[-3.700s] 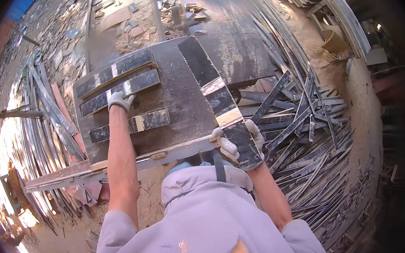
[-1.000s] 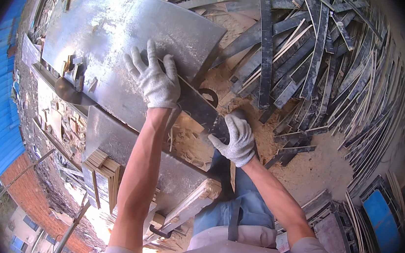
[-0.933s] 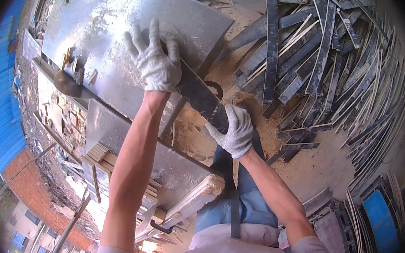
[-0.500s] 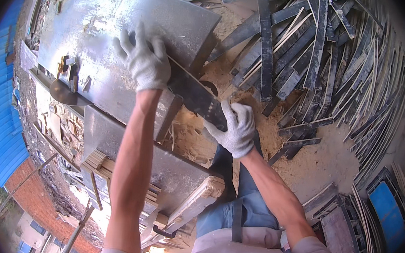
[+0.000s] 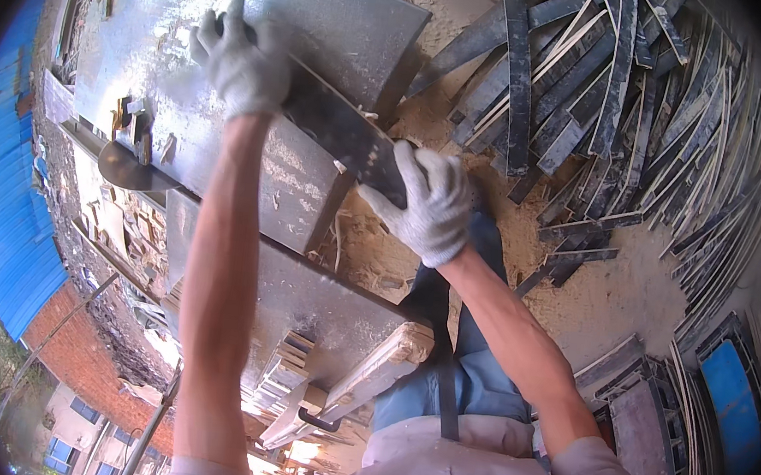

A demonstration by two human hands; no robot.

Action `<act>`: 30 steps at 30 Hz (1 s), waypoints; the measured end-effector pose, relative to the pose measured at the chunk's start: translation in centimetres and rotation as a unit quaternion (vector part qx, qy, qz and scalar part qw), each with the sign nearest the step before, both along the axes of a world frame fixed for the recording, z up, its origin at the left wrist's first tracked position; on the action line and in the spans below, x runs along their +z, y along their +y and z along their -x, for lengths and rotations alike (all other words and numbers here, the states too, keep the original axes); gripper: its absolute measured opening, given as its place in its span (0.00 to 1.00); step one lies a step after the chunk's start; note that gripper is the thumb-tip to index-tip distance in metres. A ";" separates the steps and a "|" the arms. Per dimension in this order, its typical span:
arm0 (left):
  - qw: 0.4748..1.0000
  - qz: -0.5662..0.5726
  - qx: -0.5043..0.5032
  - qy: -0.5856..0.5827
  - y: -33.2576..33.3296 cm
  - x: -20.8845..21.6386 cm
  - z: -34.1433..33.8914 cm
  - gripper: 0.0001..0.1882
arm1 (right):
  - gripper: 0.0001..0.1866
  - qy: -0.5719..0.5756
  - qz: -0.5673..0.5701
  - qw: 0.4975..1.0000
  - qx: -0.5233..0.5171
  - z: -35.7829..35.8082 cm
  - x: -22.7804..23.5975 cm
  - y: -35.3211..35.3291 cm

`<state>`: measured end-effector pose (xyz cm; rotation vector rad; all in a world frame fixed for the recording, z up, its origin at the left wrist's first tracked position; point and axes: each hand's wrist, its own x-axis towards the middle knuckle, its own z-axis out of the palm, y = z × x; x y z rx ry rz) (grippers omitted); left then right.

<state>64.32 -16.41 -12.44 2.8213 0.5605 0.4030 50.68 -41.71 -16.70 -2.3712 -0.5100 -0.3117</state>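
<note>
A long dark board (image 5: 345, 136) with a pale edge lies slantwise over a worn metal table (image 5: 349, 12). On its far end rests my gloved left hand (image 5: 245, 66), fingers spread over the wood and gripping it. The near end, beyond the table's edge, is in my gloved right hand (image 5: 430, 206), the thumb on one side and the fingers on the other. Left of my left forearm, a round saw blade (image 5: 136, 167) stands at the table's side, with small wood blocks (image 5: 133, 123) beside it. My left palm hides the board's far part.
A big heap of dark strips (image 5: 599, 103) covers the ground at the right. Sawdust (image 5: 372, 232) lies below the board. A pale wooden beam (image 5: 386, 359) and stacked slats (image 5: 283, 366) stand near my legs. At the lower right is a blue panel (image 5: 731, 386).
Both hands have moved forward and to the left, carrying the board farther over the metal table. My right hand's fingers lie more extended along the board's edge. The view has shifted slightly.
</note>
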 end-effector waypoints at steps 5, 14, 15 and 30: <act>0.999 -0.047 0.011 -0.007 8.5 -3.1 -3.4 0.33 | 0.39 -0.004 -0.028 1.000 -0.002 -3.2 1.5 4.5; 1.000 -0.005 0.002 -0.019 -4.6 -1.8 2.3 0.32 | 0.46 0.011 0.011 0.999 0.029 2.3 -1.2 -5.4; 0.999 -0.034 -0.007 -0.041 -2.3 -1.7 -1.2 0.32 | 0.47 0.004 -0.003 1.000 0.030 -0.5 -0.8 -3.3; 0.743 0.664 -0.081 -0.036 -18.1 9.3 12.9 0.70 | 0.37 0.604 -0.711 0.358 -0.012 -1.6 11.1 -9.7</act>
